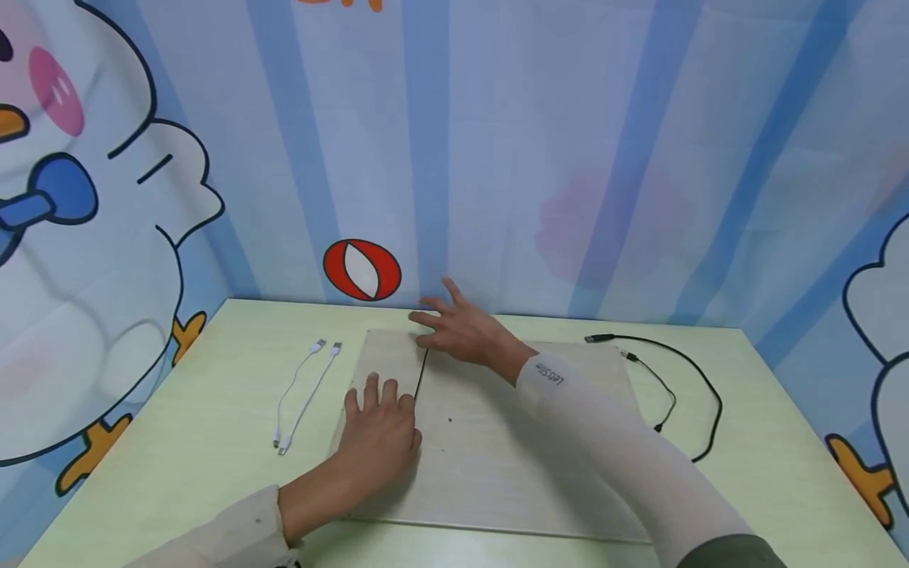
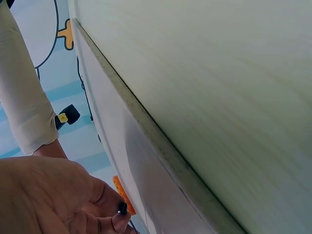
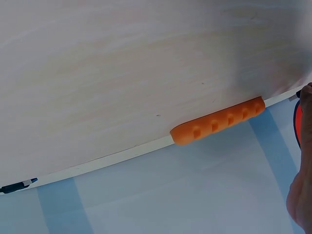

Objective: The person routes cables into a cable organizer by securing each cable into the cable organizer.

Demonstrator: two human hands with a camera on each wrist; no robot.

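Observation:
A thin black cable runs almost straight between my two hands, over a pale wooden board. At the near end my left hand pinches it; a small black tip shows at those fingers in the left wrist view. My right hand holds the far end between thumb and finger near the board's far edge, its other fingers spread. The right wrist view catches a bit of metal plug at its fingertips.
Two white USB cables lie left of the board. On the right are a thick black cable and a thinner dark cable. An orange ridged piece sits by the board's far edge. Behind the table hangs a printed backdrop.

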